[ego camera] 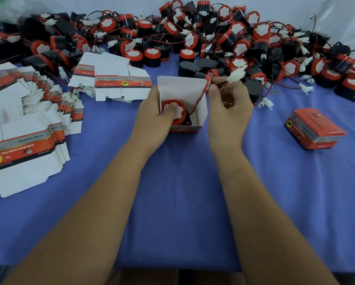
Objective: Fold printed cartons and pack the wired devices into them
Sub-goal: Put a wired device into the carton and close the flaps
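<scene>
Left arm: bare forearm reaches forward, angled inward.
Left hand (152,112): fingers curled, thumb pressed down and hidden at the tip.
Right arm: bare forearm extends alongside.
Right hand (230,105): raised slightly, fingertips pinched together.

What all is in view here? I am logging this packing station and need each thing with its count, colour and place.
open carton: one, white inside with a red printed front, centre of the table, lid flap up.
device in the carton: one, red and black, red wire leading out to a white connector.
closed carton: one, red print, right.
flat cartons: too many to count, white with red bands, fanned at left; a smaller stack behind the open carton.
loose devices: a large heap, red and black, far edge.
tablecloth: one, blue.
left hand: presses the device down.
right hand: pinches the wire.
</scene>
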`<state>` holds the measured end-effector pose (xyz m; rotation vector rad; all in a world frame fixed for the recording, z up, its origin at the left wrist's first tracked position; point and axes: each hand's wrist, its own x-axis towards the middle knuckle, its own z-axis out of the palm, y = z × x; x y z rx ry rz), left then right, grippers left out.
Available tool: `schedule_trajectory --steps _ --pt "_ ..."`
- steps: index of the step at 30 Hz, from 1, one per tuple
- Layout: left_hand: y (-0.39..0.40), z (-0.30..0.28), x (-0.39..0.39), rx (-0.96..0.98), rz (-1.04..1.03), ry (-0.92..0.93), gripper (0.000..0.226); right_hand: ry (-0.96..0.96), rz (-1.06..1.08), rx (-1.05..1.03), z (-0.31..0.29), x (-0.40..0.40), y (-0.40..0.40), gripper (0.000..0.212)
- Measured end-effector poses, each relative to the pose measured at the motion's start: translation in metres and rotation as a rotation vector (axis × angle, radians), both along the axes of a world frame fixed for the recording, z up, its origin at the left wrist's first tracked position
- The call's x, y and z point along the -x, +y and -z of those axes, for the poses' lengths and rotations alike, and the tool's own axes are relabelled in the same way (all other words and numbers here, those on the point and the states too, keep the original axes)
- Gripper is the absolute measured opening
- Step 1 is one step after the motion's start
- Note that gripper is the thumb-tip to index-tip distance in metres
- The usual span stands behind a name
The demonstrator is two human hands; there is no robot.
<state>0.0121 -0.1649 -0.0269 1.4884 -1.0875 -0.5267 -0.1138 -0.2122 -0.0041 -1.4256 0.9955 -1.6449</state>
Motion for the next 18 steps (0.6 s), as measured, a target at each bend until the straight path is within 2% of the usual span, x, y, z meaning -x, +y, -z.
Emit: schedule_trajectory --steps 3,7,10,13,18 --pt "-0.002 0.000 -0.002 -0.043 -0.084 -0.011 0.032 0.060 0.017 0.168 -0.001 0.000 0.007 0.013" --pt "-0.002 0.001 -0.003 -0.064 -0.122 -0.017 0.025 0.295 -0.089 0.404 0.000 -0.003 0.016 0.012" --pt "-0.003 -0.001 -0.005 -0.055 -0.169 0.006 0.020 0.362 -0.202 0.435 -0.001 -0.004 0.020 0.008" --pt "-0.004 0.000 -0.006 -0.073 -0.169 0.029 0.005 0.404 -0.261 0.452 -0.001 -0.005 0.023 0.007" --pt "-0.004 -0.001 0.000 -0.012 -0.117 0.105 0.021 0.501 -0.186 0.627 0.000 -0.010 0.026 0.014"
